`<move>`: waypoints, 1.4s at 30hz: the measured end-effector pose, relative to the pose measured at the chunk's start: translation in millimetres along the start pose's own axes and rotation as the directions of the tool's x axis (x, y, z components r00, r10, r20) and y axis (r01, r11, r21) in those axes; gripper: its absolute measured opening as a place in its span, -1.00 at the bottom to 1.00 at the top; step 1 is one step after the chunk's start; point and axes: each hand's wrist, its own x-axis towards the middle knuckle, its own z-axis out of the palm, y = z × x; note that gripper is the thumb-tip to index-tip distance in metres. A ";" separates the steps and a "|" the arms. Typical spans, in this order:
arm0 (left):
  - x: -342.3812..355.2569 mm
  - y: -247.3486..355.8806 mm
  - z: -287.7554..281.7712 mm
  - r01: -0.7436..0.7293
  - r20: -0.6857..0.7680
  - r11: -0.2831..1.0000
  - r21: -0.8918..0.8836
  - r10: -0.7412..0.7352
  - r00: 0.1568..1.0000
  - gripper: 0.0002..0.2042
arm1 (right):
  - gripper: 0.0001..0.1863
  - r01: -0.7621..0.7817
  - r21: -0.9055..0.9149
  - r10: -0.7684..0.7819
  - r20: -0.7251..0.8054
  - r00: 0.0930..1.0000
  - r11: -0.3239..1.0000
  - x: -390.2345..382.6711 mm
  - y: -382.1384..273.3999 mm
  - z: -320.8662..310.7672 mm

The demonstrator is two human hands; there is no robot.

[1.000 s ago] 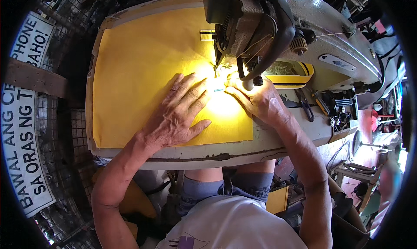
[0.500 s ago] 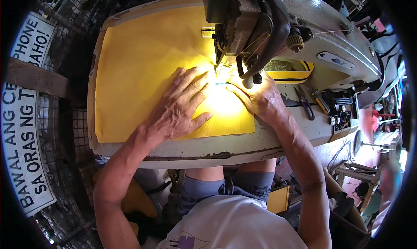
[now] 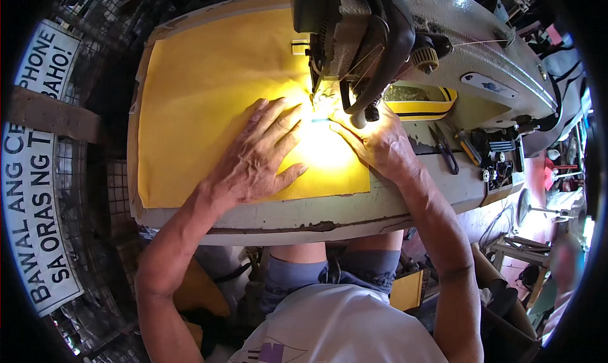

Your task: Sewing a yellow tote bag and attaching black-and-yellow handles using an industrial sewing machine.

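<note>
Counted items in the head view. One sewing machine (image 3: 405, 40) stood on one worn table (image 3: 304, 214). One sheet of yellow material (image 3: 215, 97) lay flat across the tabletop. Two hands rested on that sheet, both spread flat and gripping nothing: one left hand (image 3: 256, 157) and one right hand (image 3: 377, 141). One small teal strip (image 3: 320, 119) lay between the fingertips near the needle. One yellow container with a dark stripe (image 3: 421, 103) sat beside the machine. One pair of dark pliers (image 3: 443, 149) and one yellow-handled tool (image 3: 467, 149) lay on the table to the right. Two white signboards with dark lettering (image 3: 38, 192) were at the left edge.
</note>
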 end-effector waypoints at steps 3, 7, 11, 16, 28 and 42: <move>-1.1 0.7 0.9 0.008 0.003 1.000 0.001 -0.008 1.000 -0.46 | -0.79 0.034 -0.049 -0.034 -0.014 0.999 0.998 0.1 -1.3 -1.2; -0.3 -0.4 1.1 0.020 0.009 1.000 -0.008 -0.020 1.000 -0.45 | -0.79 0.018 -0.026 -0.019 -0.048 0.999 1.000 0.9 -2.8 -2.8; 0.5 0.6 1.5 0.016 0.001 1.000 0.006 -0.016 1.000 -0.45 | -0.79 -0.004 0.017 0.005 -0.040 0.999 1.000 0.6 -1.9 -1.7; 0.1 1.5 -0.1 0.031 0.024 0.999 0.024 -0.032 0.999 -0.41 | -0.79 0.033 0.048 -0.031 -0.045 0.999 0.998 1.4 2.3 0.8; 3.5 1.5 -7.4 0.012 0.055 0.999 0.035 -0.014 0.998 -0.44 | -0.73 0.157 -0.009 -0.156 0.061 0.986 0.988 4.6 3.8 -8.6; 4.6 -4.4 -5.3 0.018 0.040 1.000 -0.003 -0.017 0.999 -0.50 | -0.80 0.262 0.002 -0.262 0.053 0.964 0.965 4.2 15.6 -6.0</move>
